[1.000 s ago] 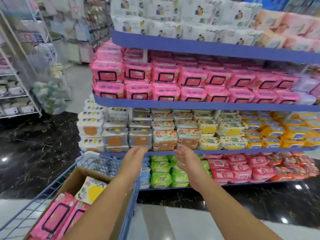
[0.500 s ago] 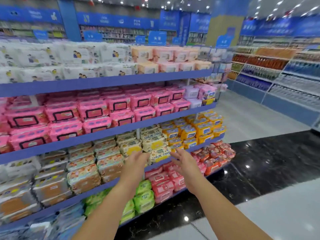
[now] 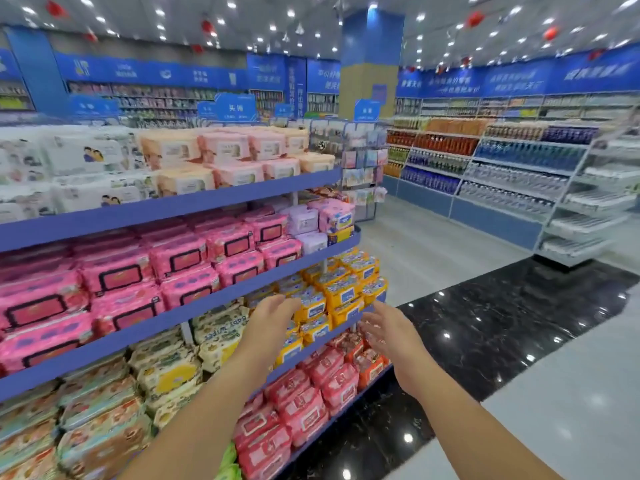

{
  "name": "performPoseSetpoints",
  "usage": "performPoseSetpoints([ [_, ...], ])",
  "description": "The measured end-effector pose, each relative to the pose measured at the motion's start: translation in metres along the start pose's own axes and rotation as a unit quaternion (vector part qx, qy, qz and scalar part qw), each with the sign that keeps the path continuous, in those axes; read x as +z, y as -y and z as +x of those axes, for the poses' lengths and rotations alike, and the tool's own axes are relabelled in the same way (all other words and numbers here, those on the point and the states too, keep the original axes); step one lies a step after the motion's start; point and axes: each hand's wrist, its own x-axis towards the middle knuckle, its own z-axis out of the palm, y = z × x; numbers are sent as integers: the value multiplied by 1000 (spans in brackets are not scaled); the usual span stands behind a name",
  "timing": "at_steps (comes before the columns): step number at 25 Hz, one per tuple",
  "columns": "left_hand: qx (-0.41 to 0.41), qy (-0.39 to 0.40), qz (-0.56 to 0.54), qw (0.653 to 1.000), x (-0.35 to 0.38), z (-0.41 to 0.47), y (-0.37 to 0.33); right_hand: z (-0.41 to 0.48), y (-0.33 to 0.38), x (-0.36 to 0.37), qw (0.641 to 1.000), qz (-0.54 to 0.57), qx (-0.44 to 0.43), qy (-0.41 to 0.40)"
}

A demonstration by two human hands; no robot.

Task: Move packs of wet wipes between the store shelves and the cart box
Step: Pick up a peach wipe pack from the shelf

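Ahead of both hands stand the shelves (image 3: 214,301), four tiers with blue front edges, running away to the left and ending just beyond the right hand (image 3: 386,329).

Open room: to the right of the right hand the dark polished floor (image 3: 502,327) lies open, with pale tiles beyond it and drink racks (image 3: 519,168) well apart across the aisle. To the left of the left hand (image 3: 273,318) the shelf fronts are packed tight to their edges.

Hands, two: both are stretched forward, fingers loosely spread, and hold nothing. The left hand sits in front of the third tier, its fingertips at the orange packs (image 3: 341,294); whether they touch cannot be told. The right hand hovers off the end corner of that tier, above the red packs (image 3: 304,403).

Contents by tier:
- Top: white packs (image 3: 86,157) far left of the hands, peach and pale pink ones nearer.
- Second: pink packs (image 3: 180,258) stacked two high, lilac ones at the end.
- Third: cream packs (image 3: 166,372) left of the left hand, orange packs directly ahead.
- Bottom: red packs below both hands, a few green ones beside the left forearm.

Count: the wet wipe packs are too many and too blurred for a firm figure.
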Motion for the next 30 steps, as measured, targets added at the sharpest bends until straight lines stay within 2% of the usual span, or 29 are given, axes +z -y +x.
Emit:
performPoseSetpoints([
  [9, 33, -3, -4, 999, 22, 215, -59, 193, 74, -4, 998, -29, -37, -41],
  [13, 47, -37, 12, 998, 15, 280, -88, 269, 105, 20, 999, -15, -48, -3],
  [16, 58, -78, 23, 995, 2, 316, -97, 322, 117, 52, 997, -22, -53, 56],
  [18, 48, -83, 35, 995, -8, 323, -104, 345, 121, 67, 995, -18, -67, 69],
  [24, 50, -216, 58, 973, -32, 327, -103, 413, 139, 121, 969, -65, -97, 216],
  [27, 7, -267, 49, 962, -31, 320, -84, 436, 122, 127, 955, -84, -78, 273],
  [30, -37, -314, 27, 948, -12, 310, -48, 441, 93, 122, 949, -101, -47, 296],
])
